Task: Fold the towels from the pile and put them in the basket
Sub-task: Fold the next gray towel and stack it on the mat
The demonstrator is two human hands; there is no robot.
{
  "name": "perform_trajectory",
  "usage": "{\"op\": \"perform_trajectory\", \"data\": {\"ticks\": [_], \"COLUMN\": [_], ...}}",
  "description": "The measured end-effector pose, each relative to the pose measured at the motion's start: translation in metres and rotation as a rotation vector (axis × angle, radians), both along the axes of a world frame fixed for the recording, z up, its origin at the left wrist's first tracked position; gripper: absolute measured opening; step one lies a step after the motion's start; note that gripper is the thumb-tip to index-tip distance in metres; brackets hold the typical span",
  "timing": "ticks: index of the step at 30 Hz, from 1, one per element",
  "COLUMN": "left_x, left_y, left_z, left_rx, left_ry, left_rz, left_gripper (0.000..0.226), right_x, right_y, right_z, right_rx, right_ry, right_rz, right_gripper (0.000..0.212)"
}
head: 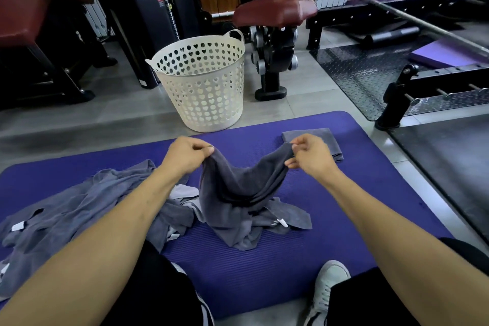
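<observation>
While both forearms reach forward over the purple mat [344, 180], the left hand [186, 155] and right hand [311, 155] each pinch a corner, seemingly, of the sagging grey towel [238, 185].

A dark grey towel [239, 185] sags lifted above the rumpled grey pile [79, 209]; a folded towel [320, 140] lies flat near the white basket [203, 82]
</observation>
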State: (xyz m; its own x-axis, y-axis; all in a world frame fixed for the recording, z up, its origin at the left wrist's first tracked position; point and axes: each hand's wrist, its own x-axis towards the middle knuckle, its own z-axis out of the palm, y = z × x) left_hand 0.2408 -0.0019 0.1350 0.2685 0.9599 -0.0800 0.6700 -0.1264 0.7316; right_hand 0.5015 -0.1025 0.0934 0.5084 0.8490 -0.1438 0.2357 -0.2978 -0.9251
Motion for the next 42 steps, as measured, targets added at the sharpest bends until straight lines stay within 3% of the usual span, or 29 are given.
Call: {"op": "perform_trajectory", "data": {"ticks": [4, 7, 9, 10, 12, 15, 20, 23, 25, 29, 31, 34, 37, 42], "left_x": [0.015, 0.020, 0.020, 0.020, 0.025, 0.033, 0.049, 0.048, 0.040, 0.019, 0.015, 0.016, 0.012, 0.007], "left_y": [0.003, -0.002, -0.004, -0.006, -0.006, -0.003, 0.004, 0.006, 0.006, -0.011, -0.026, -0.042, -0.056, -0.067], "left_z": [0.004, 0.005, 0.000, 0.001, 0.004, 0.031, 0.129, 0.208, 0.263, 0.354, 0.380, 0.403, 0.433, 0.470], "left_rx": [0.041, 0.147, 0.097, 0.026, -0.133, -0.109, 0.128, 0.306, 0.453, 0.716, 0.808, 0.793, 0.766, 0.913], "left_ry": [-0.190, 0.020, 0.162, 0.138, -0.088, -0.453, -0.684, -0.754, -0.785, -0.931, -0.811, -0.619, -0.752, -0.833], "left_rz": [-0.001, -0.033, -0.006, 0.032, 0.134, 0.212, 0.146, 0.110, 0.145, 0.285, 0.258, 0.154, 0.092, 0.075], "left_gripper": [0.023, 0.019, 0.021, 0.022, 0.023, 0.021, 0.011, 0.020, 0.023, 0.009, 0.013, 0.014, 0.016, 0.009], "right_x": [0.009, 0.015, 0.017, 0.018, 0.018, 0.018, 0.012, 0.004, -0.002, -0.019, -0.028, -0.037, -0.048, -0.058], "right_y": [-0.014, -0.027, -0.036, -0.039, -0.041, -0.037, -0.024, -0.022, -0.025, -0.044, -0.052, -0.061, -0.071, -0.085], "right_z": [0.024, 0.036, 0.041, 0.046, 0.053, 0.091, 0.196, 0.265, 0.310, 0.392, 0.419, 0.443, 0.467, 0.513], "right_rx": [0.027, 0.030, -0.030, -0.050, -0.068, 0.019, 0.324, 0.449, 0.578, 0.905, 0.924, 0.807, 0.915, 1.104], "right_ry": [0.002, -0.087, -0.206, -0.230, -0.196, -0.188, -0.177, -0.249, -0.287, -0.381, -0.448, -0.511, -0.495, -0.531], "right_rz": [0.050, 0.081, 0.084, 0.074, 0.047, 0.027, -0.047, -0.085, -0.137, -0.306, -0.288, -0.267, -0.307, -0.319], "right_gripper": [0.010, 0.011, 0.014, 0.014, 0.013, 0.016, 0.018, 0.014, 0.016, 0.011, 0.010, 0.010, 0.010, 0.008]}}
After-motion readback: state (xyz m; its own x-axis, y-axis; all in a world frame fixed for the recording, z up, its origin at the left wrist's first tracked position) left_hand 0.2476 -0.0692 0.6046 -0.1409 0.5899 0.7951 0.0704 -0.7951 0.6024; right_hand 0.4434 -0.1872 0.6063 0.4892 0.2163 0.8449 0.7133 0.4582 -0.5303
